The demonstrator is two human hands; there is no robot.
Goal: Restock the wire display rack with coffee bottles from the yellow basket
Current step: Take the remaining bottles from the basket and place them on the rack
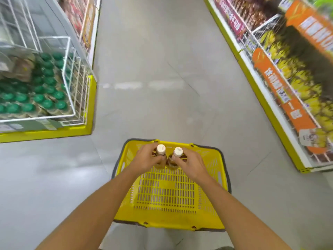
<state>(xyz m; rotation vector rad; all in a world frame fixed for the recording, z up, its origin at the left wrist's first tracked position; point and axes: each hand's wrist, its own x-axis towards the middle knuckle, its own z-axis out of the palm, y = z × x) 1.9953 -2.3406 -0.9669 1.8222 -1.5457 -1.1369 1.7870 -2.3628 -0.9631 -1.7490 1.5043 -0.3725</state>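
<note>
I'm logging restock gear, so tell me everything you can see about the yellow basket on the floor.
The yellow basket looks like plastic, with slotted walls and bottom. Dark grey handles lie folded along its rim. It sits on the grey floor. At its far end two pale-capped bottles stand upright, the left hand gripping one, the right hand the other.

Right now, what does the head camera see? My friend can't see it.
The left hand grips the left bottle and the right hand the right bottle, both upright in a yellow basket on the floor. A wire rack of green-capped bottles stands left, stocked shelves right.
</note>
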